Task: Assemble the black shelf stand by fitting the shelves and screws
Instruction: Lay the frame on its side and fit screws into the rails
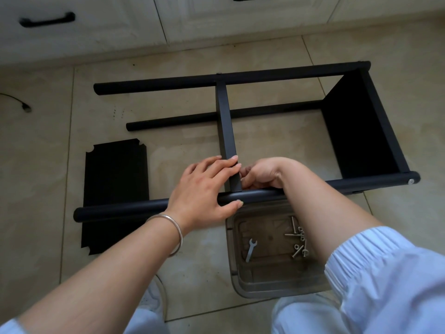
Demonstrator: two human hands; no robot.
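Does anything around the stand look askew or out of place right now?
Nothing looks damaged or spilled. The spare shelf panel lies flat on the floor, partly under the near tube, not yet fitted. Screws and the wrench are inside the clear tray.

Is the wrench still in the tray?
Yes, the wrench lies in the clear tray, left of the loose bolts; neither hand touches it.

Beige tiled floor (pixel 265 141) carries: black tubular shelf frame (pixel 277 75) on its side, flat black notched shelf panel (pixel 115 179), clear plastic tray (pixel 272 283), dark cable end (pixel 24 106).
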